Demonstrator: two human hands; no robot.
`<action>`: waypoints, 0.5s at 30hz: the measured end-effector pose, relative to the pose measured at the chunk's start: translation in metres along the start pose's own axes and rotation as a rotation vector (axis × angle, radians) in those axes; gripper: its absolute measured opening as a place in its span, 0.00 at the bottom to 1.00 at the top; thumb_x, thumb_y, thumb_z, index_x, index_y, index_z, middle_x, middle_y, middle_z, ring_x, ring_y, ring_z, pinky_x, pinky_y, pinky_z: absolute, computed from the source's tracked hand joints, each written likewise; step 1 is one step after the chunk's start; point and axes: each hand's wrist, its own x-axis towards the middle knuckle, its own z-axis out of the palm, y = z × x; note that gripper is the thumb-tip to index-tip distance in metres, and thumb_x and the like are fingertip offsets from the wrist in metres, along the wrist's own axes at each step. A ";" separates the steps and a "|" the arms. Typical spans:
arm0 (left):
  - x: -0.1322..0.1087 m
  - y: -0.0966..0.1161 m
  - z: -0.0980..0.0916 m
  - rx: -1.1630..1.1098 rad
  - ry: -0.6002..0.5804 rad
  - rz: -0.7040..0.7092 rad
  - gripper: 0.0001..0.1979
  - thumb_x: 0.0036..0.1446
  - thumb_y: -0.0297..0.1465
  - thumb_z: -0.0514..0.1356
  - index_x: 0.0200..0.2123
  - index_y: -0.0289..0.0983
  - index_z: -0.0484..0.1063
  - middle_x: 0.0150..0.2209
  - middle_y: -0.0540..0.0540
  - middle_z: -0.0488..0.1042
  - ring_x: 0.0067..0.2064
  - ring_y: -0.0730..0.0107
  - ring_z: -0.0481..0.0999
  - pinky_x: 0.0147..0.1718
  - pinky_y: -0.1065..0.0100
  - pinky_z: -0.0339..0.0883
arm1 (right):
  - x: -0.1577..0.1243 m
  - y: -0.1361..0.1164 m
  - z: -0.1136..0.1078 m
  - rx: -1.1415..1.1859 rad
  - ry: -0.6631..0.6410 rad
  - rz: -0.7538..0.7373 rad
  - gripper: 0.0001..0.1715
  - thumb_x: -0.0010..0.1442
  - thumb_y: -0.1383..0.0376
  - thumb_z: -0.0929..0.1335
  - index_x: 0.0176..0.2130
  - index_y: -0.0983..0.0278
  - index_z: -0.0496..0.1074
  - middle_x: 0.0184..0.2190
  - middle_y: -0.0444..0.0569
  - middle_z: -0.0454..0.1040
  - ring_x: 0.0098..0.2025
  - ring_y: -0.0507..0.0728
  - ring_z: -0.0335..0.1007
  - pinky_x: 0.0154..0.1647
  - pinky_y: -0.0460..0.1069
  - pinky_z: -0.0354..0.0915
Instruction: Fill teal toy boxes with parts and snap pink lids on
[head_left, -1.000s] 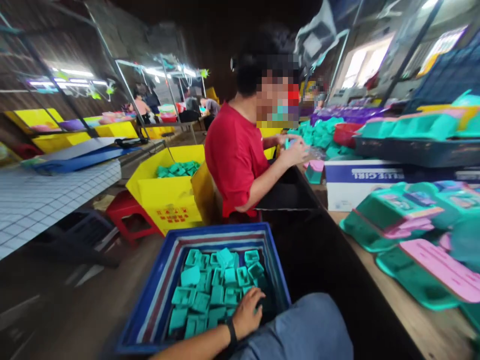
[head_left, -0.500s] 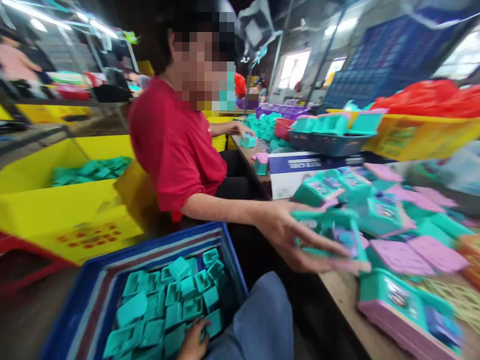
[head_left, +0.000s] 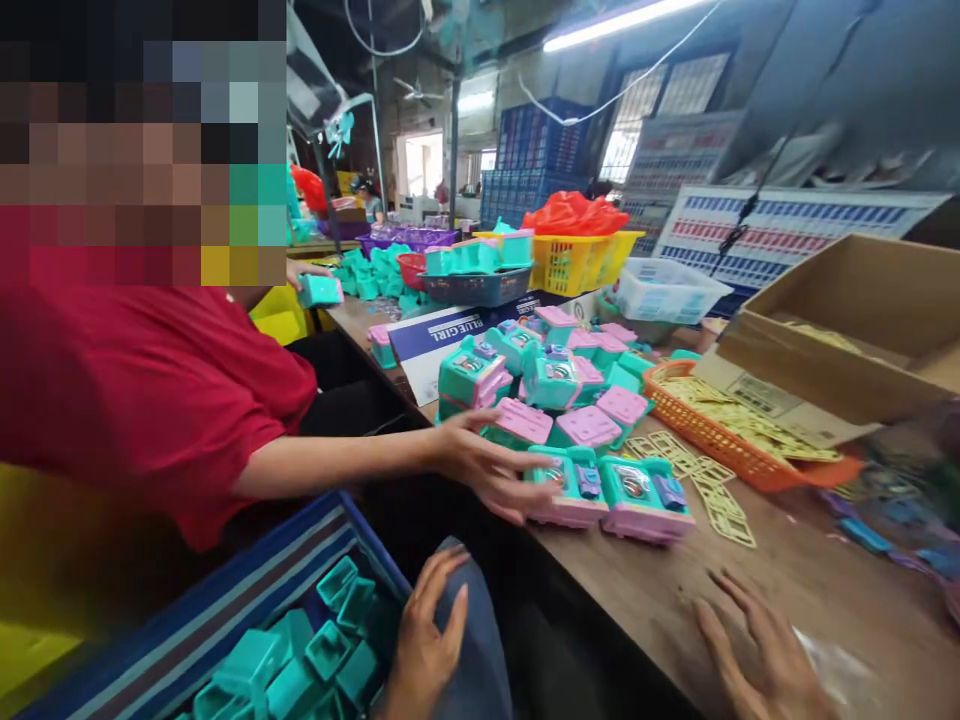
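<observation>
My left hand rests open on my jeans-clad knee, fingers spread, beside a blue crate of teal plastic parts. My right hand lies flat and open on the wooden table, holding nothing. A co-worker in a red shirt reaches a hand onto the table and touches a teal-and-pink toy; a second such toy stands right beside it. Both toys are a forearm's length ahead of my right hand.
A heap of teal-and-pink toys sits behind them, by a white box. An orange basket of yellow sheets, loose sheets, a cardboard box and a yellow basket stand to the right. Clear plastic lies beside my right hand.
The view has swung right onto the table. My left hand left the crate's teal parts for my knee. My right hand came into view. The co-worker's hand brought a toy down onto the table.
</observation>
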 end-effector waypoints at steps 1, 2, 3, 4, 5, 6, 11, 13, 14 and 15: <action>0.007 0.007 0.011 0.004 -0.017 0.040 0.14 0.66 0.33 0.56 0.50 0.41 0.78 0.51 0.41 0.81 0.53 0.59 0.82 0.53 0.58 0.79 | 0.013 -0.016 0.005 0.022 0.044 -0.005 0.32 0.65 0.39 0.62 0.54 0.58 0.72 0.54 0.56 0.75 0.55 0.73 0.72 0.55 0.71 0.71; 0.014 0.014 0.020 -0.004 -0.019 0.073 0.14 0.67 0.33 0.56 0.51 0.41 0.77 0.51 0.41 0.80 0.53 0.60 0.81 0.53 0.58 0.79 | 0.027 -0.030 0.010 0.045 0.070 -0.018 0.35 0.66 0.38 0.60 0.56 0.60 0.70 0.56 0.58 0.73 0.58 0.73 0.70 0.59 0.70 0.68; 0.020 0.023 0.028 -0.018 -0.015 0.096 0.14 0.67 0.33 0.55 0.52 0.41 0.76 0.52 0.41 0.80 0.53 0.60 0.81 0.53 0.59 0.79 | 0.040 -0.041 0.014 0.063 0.090 -0.017 0.38 0.67 0.38 0.59 0.58 0.62 0.69 0.57 0.59 0.72 0.60 0.72 0.68 0.61 0.69 0.66; 0.027 0.031 0.034 -0.036 -0.012 0.106 0.15 0.68 0.33 0.55 0.54 0.42 0.75 0.53 0.41 0.79 0.54 0.60 0.81 0.53 0.59 0.79 | 0.053 -0.049 0.018 0.082 0.092 -0.009 0.40 0.67 0.38 0.59 0.60 0.63 0.67 0.59 0.60 0.71 0.62 0.71 0.66 0.63 0.68 0.64; 0.033 0.038 0.040 -0.055 -0.012 0.101 0.16 0.68 0.34 0.55 0.56 0.42 0.73 0.54 0.41 0.78 0.56 0.60 0.80 0.55 0.58 0.78 | 0.063 -0.054 0.023 0.100 0.089 0.011 0.41 0.67 0.37 0.58 0.62 0.63 0.66 0.60 0.60 0.69 0.64 0.70 0.64 0.65 0.67 0.63; 0.039 0.043 0.045 -0.076 -0.014 0.082 0.17 0.69 0.34 0.56 0.58 0.42 0.72 0.56 0.41 0.76 0.57 0.60 0.78 0.56 0.57 0.76 | 0.072 -0.055 0.028 0.116 0.077 0.040 0.43 0.67 0.36 0.57 0.63 0.64 0.65 0.61 0.60 0.69 0.65 0.70 0.63 0.66 0.66 0.61; 0.079 0.051 0.076 -0.142 -0.049 -0.058 0.26 0.68 0.40 0.57 0.66 0.39 0.63 0.63 0.36 0.68 0.65 0.54 0.69 0.65 0.52 0.66 | 0.087 -0.039 0.053 0.225 -0.060 0.227 0.51 0.59 0.31 0.56 0.61 0.66 0.64 0.61 0.64 0.68 0.65 0.72 0.62 0.67 0.67 0.59; 0.093 0.049 0.086 -0.144 -0.120 -0.075 0.31 0.66 0.42 0.59 0.68 0.37 0.61 0.66 0.34 0.65 0.68 0.51 0.65 0.68 0.50 0.62 | 0.083 -0.034 0.057 0.289 -0.095 0.331 0.52 0.55 0.29 0.59 0.60 0.63 0.64 0.57 0.62 0.71 0.60 0.73 0.68 0.62 0.66 0.66; 0.097 0.048 0.091 -0.149 -0.168 -0.075 0.32 0.66 0.42 0.60 0.68 0.37 0.61 0.67 0.34 0.65 0.69 0.51 0.64 0.69 0.50 0.61 | 0.079 -0.032 0.057 0.318 -0.095 0.378 0.51 0.53 0.28 0.60 0.59 0.61 0.65 0.55 0.60 0.73 0.58 0.73 0.71 0.58 0.65 0.69; 0.100 0.047 0.094 -0.158 -0.211 -0.072 0.32 0.65 0.42 0.60 0.68 0.36 0.61 0.67 0.34 0.65 0.69 0.50 0.64 0.69 0.50 0.60 | 0.074 -0.032 0.056 0.341 -0.085 0.412 0.51 0.51 0.28 0.62 0.58 0.59 0.65 0.53 0.59 0.75 0.55 0.72 0.73 0.56 0.64 0.71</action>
